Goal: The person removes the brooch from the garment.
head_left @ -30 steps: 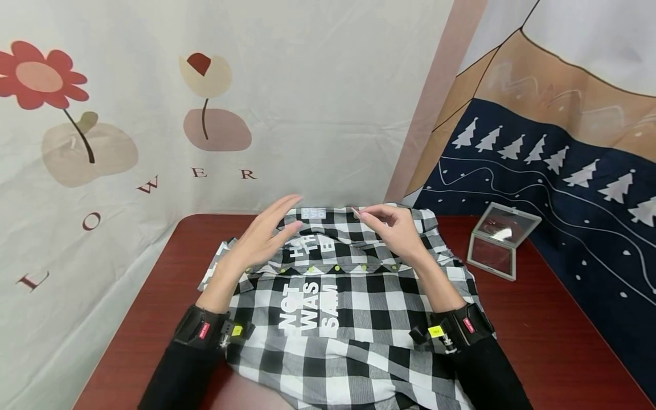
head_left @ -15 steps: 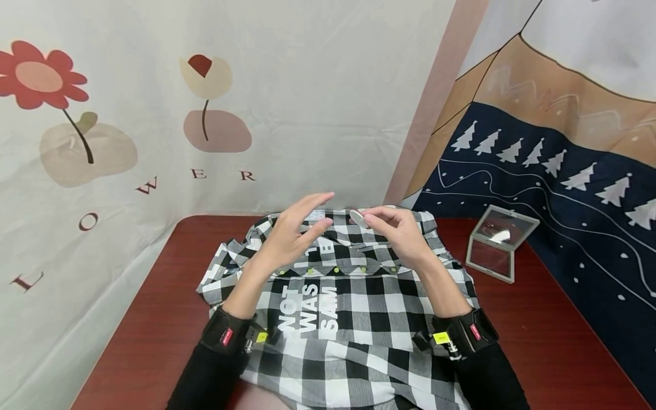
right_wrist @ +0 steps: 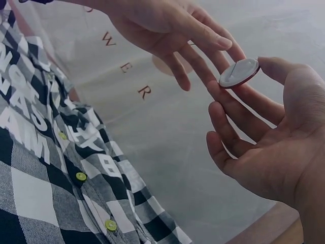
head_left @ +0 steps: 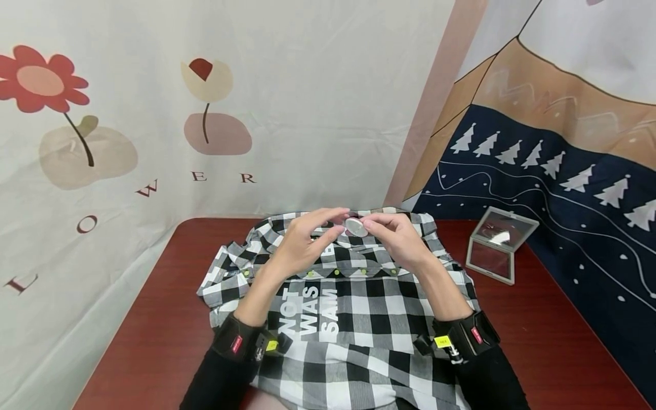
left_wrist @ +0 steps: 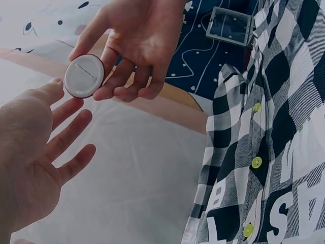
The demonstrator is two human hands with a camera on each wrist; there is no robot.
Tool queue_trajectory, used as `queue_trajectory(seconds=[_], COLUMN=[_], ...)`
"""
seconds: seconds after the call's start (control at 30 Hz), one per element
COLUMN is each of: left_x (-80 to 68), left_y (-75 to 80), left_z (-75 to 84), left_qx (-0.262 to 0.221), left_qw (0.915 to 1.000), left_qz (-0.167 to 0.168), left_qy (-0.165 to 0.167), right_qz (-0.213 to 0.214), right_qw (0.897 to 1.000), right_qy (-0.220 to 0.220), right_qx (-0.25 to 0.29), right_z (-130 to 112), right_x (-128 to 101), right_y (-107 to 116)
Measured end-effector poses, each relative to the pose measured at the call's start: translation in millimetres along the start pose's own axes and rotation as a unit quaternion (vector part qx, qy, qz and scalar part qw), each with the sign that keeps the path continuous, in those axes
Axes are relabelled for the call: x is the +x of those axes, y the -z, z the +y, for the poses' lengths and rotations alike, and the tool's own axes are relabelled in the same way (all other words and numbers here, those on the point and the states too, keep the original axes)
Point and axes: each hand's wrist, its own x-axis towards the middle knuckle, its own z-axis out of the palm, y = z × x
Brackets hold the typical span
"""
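Observation:
A round pin badge (head_left: 356, 227) with a pale back, a thin pin across it and a reddish rim is pinched by my right hand (head_left: 402, 242) between thumb and fingers. My left hand (head_left: 302, 242) reaches in from the other side, its thumb and fingertips right at the badge's edge, fingers spread and fairly straight in the left wrist view. Both hands are raised over a black-and-white checked shirt (head_left: 379, 307), which lies spread on the table with white lettering and yellow-green buttons (left_wrist: 257, 162).
A hinged flat case (head_left: 490, 257) with see-through panels stands unfolded at the table's right side. The red-brown table (head_left: 543, 341) shows around the shirt. Behind it hang a pale printed cloth (head_left: 318, 102) and a dark blue cloth with tree shapes.
My left hand has moved right and inward to the badge. The right hand has turned the badge from edge-on so its pale back faces the head camera.

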Motion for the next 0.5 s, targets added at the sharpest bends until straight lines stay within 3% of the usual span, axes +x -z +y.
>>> queue_trajectory(seconds=[0.5], left_x=[0.7], left_y=[-2.2], left_z=[-0.7], left_qx=[0.006], left_qw=[0.9992], left_qz=[0.023], left_qy=[-0.031], right_qz=[-0.044], right_qw=[0.999], right_qy=[-0.001], right_qx=[-0.02], right_z=[-2.9], right_x=[-0.8], right_y=[-3.9])
